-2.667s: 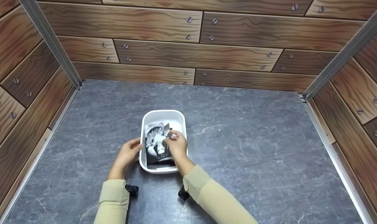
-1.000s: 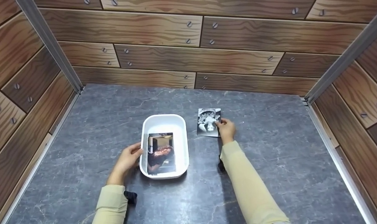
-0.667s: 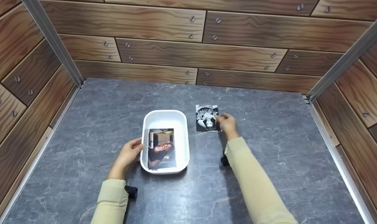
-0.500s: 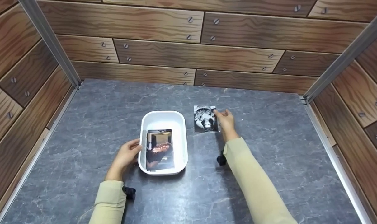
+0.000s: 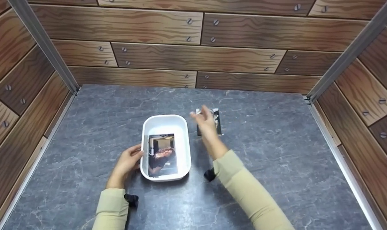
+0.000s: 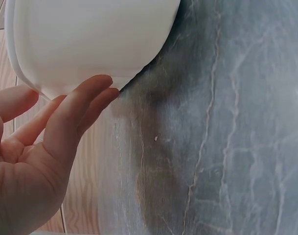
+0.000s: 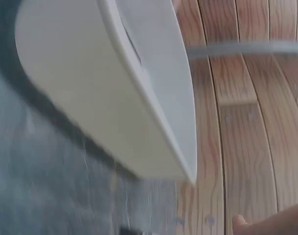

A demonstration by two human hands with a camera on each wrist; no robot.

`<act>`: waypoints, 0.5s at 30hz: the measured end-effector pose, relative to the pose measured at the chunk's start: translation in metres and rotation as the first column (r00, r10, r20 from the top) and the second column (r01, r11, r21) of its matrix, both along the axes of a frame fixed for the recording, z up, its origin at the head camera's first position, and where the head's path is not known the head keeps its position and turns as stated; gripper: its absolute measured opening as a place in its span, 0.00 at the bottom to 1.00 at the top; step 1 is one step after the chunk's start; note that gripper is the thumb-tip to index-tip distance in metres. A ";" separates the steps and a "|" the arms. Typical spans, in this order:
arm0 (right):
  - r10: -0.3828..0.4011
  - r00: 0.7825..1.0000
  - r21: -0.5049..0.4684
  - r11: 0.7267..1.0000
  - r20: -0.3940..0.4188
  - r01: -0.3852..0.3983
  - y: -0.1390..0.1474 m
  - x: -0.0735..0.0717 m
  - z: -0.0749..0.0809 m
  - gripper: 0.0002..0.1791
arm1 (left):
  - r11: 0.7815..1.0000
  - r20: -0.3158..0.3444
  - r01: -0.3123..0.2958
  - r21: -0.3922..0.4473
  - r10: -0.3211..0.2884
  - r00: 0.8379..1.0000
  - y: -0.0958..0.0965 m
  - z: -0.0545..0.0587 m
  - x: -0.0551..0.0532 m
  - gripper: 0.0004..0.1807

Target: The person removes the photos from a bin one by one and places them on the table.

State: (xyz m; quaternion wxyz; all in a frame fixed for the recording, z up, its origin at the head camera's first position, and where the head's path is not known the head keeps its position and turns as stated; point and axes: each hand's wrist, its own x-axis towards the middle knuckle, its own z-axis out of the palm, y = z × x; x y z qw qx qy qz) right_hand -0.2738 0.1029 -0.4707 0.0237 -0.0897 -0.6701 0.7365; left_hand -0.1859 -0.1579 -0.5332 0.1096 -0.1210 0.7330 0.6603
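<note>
Grey marble tabletop (image 5: 276,153) boxed in by wood-plank walls (image 5: 193,57). Left hand (image 5: 127,162) rests with relaxed fingers against the side of the white tub (image 5: 164,120), which has a colour photo (image 5: 160,155) lying inside. Right hand (image 5: 206,123) is blurry, fingers loose, holding nothing, hovering over the black-and-white photo (image 5: 216,119) lying flat on the table just right of the tub.
</note>
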 end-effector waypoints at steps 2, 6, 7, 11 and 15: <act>0.048 0.999 0.029 0.998 0.013 -0.048 -0.010 0.010 -0.004 0.39 | 1.000 0.002 0.003 0.004 -0.003 1.000 0.001 0.001 0.000 0.25; 0.176 0.982 0.046 0.983 0.070 -0.179 -0.025 0.027 -0.012 0.37 | 1.000 0.008 0.014 -0.008 -0.014 1.000 0.002 0.001 -0.001 0.25; 0.207 0.975 0.040 0.977 0.079 -0.211 -0.029 0.030 -0.014 0.37 | 1.000 0.008 0.016 -0.010 -0.016 1.000 0.002 0.001 0.000 0.25; 0.297 0.951 0.018 0.954 0.088 -0.300 -0.042 0.041 -0.024 0.37 | 0.999 0.002 0.025 -0.021 -0.025 1.000 0.001 0.000 0.001 0.25; 0.288 0.946 0.062 0.952 0.148 -0.300 -0.054 0.050 -0.037 0.40 | 0.999 0.006 0.028 -0.029 -0.028 1.000 0.000 0.001 0.002 0.25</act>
